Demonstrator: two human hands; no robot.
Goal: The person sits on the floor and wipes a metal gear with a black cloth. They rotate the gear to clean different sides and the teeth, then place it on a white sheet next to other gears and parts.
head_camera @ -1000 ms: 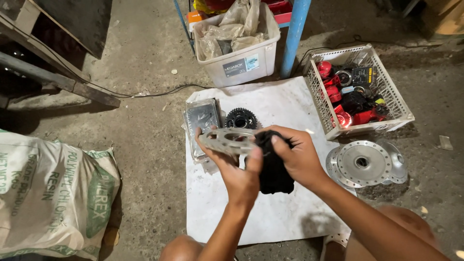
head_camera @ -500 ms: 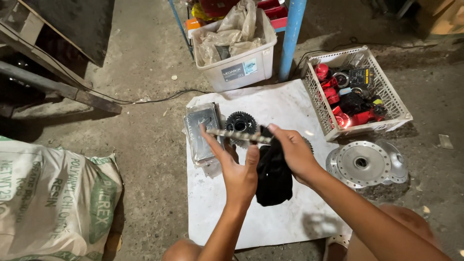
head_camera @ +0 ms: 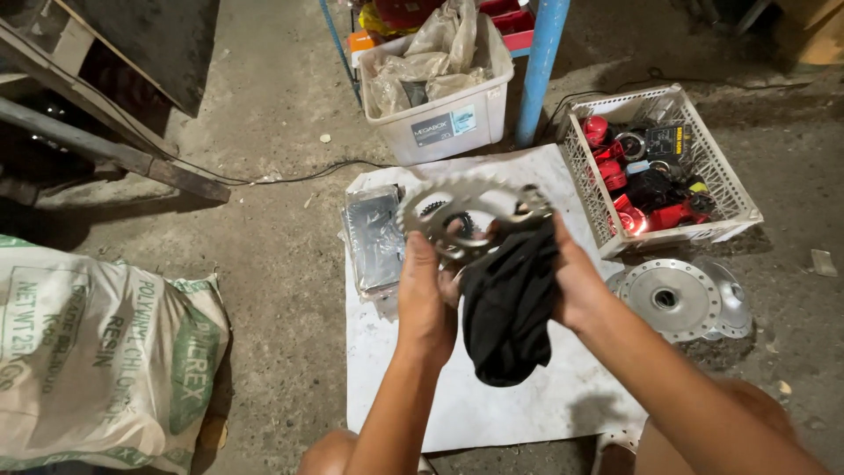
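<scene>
My left hand grips a large toothed metal sprocket by its lower rim, holding it up, tilted toward me, over a white sheet on the floor. My right hand holds a black cloth against the sprocket's right side; the cloth hangs down between my hands. Behind the sprocket a smaller dark gear lies on the sheet, mostly hidden.
A grey flat packet lies at the sheet's left edge. A white mesh basket of red and black parts stands to the right, round metal hub plates below it. A white bin, blue post and a printed sack surround.
The sprocket has been turned from nearly edge-on to show its face and raised slightly. The black cloth moved with my right hand up against its right side.
</scene>
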